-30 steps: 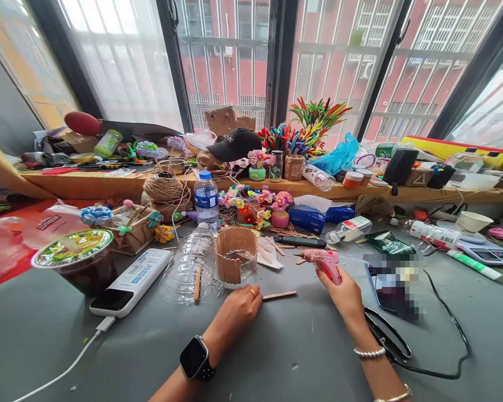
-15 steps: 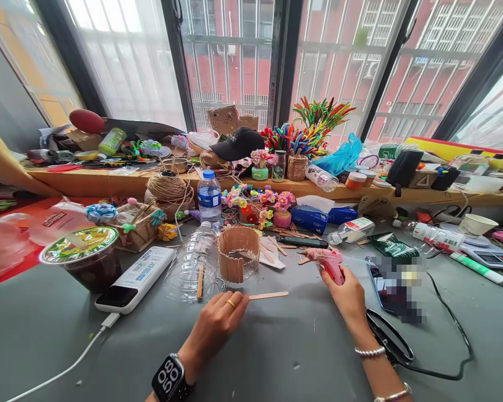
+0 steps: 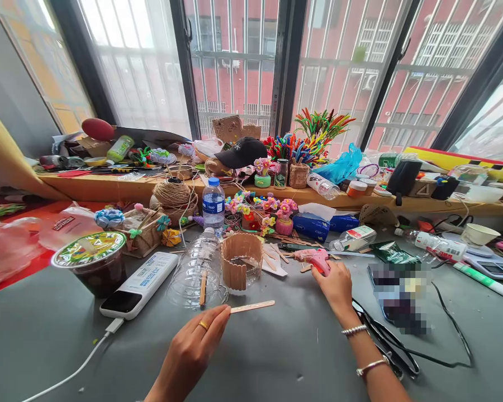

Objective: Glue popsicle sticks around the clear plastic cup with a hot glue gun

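Note:
My left hand (image 3: 197, 340) pinches one end of a wooden craft stick (image 3: 254, 306), whose free end points right. To the right, my right hand (image 3: 333, 282) is wrapped round a pink hot glue gun (image 3: 314, 258) with its nozzle facing left. Behind the stick stands a clear plastic ring partly faced with upright craft sticks (image 3: 242, 259); part of its front right wall is bare. Left of the ring sits a cut clear plastic bottle (image 3: 195, 268), with another craft stick (image 3: 203, 287) upright against it.
A lidded cup (image 3: 90, 259) and a white power bank (image 3: 140, 285) with a cable stand at left. Near my right arm lie glasses (image 3: 388, 340), a black cord and a phone (image 3: 381, 293). Loose sticks, tissue packs (image 3: 312, 223), bottles and craft flowers crowd the back.
My left hand has drawn down and left, lifting the craft stick with it. The glue gun in my right hand has shifted left. The view has moved slightly.

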